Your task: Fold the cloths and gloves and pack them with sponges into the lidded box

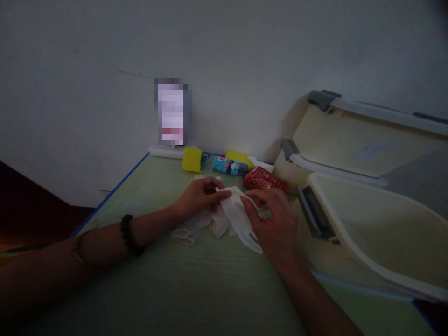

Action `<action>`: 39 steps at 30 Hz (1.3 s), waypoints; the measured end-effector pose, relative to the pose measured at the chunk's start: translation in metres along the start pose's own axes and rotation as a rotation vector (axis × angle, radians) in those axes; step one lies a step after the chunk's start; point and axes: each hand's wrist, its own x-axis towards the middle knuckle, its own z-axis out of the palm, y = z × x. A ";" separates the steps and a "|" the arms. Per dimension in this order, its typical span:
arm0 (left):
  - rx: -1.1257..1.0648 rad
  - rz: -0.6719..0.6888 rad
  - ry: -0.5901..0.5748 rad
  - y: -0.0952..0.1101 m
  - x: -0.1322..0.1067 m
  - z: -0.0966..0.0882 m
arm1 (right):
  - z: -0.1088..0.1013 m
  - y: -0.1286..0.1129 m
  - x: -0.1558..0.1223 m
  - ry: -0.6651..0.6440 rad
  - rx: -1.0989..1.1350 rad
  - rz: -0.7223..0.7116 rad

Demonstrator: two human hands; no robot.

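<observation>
White thin gloves [224, 217] lie bunched on the pale green table [196, 284]. My left hand [199, 196] pinches the upper edge of one glove with closed fingers. My right hand [276, 221] rests on the same glove from the right, fingers curled and gripping its cuff. A dark bead bracelet [129, 234] circles my left wrist.
Behind the gloves lie two yellow sponges [192, 159], a small blue-labelled bottle [226, 165] on its side and a red patterned packet [264, 179]. A cream plastic bin [371, 224] with grey latches and its lid [353, 135] stand at the right. A white wall lies behind.
</observation>
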 end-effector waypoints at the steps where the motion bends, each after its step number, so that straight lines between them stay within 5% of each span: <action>1: -0.008 -0.005 0.011 0.000 0.001 0.000 | 0.001 0.000 -0.001 -0.039 0.003 -0.025; 7: -0.156 -0.019 0.038 0.004 -0.001 0.001 | 0.010 0.002 -0.007 -0.329 -0.067 -0.086; 17: -0.168 0.051 -0.090 0.004 -0.004 0.002 | 0.004 0.000 -0.003 -0.050 0.001 -0.029; 39: -0.150 0.119 -0.058 0.011 -0.010 0.002 | 0.009 -0.002 -0.007 -0.208 -0.010 -0.030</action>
